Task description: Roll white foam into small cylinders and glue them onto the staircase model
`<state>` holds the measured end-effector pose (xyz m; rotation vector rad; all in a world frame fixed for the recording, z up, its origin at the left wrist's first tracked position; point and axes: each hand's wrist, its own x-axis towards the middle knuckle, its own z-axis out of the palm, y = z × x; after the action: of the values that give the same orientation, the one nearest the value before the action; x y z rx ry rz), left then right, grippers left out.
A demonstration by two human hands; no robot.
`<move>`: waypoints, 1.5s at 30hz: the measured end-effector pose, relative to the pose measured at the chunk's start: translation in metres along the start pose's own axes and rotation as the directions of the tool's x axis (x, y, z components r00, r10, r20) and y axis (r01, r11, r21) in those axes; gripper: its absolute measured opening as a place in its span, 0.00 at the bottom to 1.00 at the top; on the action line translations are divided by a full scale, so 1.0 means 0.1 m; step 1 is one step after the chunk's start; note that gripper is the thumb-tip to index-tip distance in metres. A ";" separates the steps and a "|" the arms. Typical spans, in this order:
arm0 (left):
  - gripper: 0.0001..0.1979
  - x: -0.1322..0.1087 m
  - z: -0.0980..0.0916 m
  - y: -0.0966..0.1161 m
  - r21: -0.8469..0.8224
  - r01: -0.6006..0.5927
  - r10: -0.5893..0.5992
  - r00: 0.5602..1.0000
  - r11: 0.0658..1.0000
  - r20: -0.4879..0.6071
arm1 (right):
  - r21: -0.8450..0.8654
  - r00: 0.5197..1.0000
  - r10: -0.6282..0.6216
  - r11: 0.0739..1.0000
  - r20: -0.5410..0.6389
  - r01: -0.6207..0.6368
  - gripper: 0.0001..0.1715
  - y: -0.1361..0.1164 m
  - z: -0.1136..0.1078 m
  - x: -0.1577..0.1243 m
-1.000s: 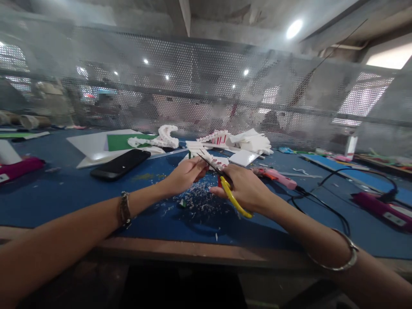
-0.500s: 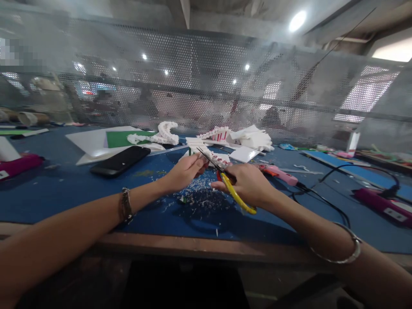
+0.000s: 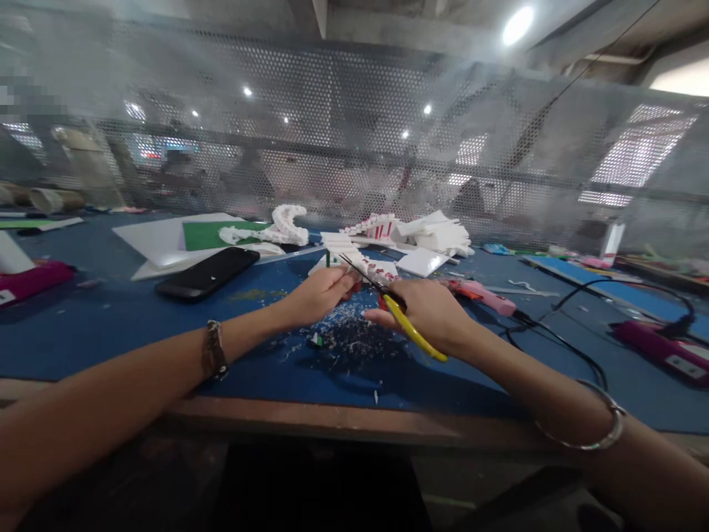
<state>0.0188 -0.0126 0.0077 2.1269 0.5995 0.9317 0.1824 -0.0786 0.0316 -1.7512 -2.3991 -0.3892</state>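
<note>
Both forearms stretch forward; left hand [image 3: 318, 295] pinches, right hand [image 3: 432, 314] curls closed, near each other.

left wrist: dark beaded bracelet [image 3: 212, 355] | right wrist: plain silver metal bangle [image 3: 616, 432] | forearms: bare

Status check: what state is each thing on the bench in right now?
scissors: gripped in the right hand, blades pointing toward the left hand.
left hand: fingers pinched shut by the blades.
phone: lying flat, screen dark.
pink glue gun: lying on its side, cord attached.
white scraps: scattered under the hands.
</note>
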 end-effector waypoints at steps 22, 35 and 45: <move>0.12 0.01 0.06 0.01 -0.093 0.067 -0.055 0.990 0.993 0.133 | -0.012 1.000 0.010 1.000 0.016 -0.010 0.39 -0.01 0.04 0.06; 0.16 0.08 -0.05 0.00 0.257 0.086 -0.153 0.955 0.963 0.254 | -0.097 0.996 0.082 0.992 0.025 -0.079 0.39 0.03 0.08 0.11; 0.14 0.17 -0.79 -0.22 0.795 0.174 -0.279 0.960 0.581 -0.006 | -0.139 0.977 0.034 0.990 0.208 -0.005 0.34 0.23 -0.02 0.04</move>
<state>-0.0334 0.0462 0.0356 2.7456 1.3948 0.3808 0.2027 -0.0689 0.0372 -1.9648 -2.5509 -0.3941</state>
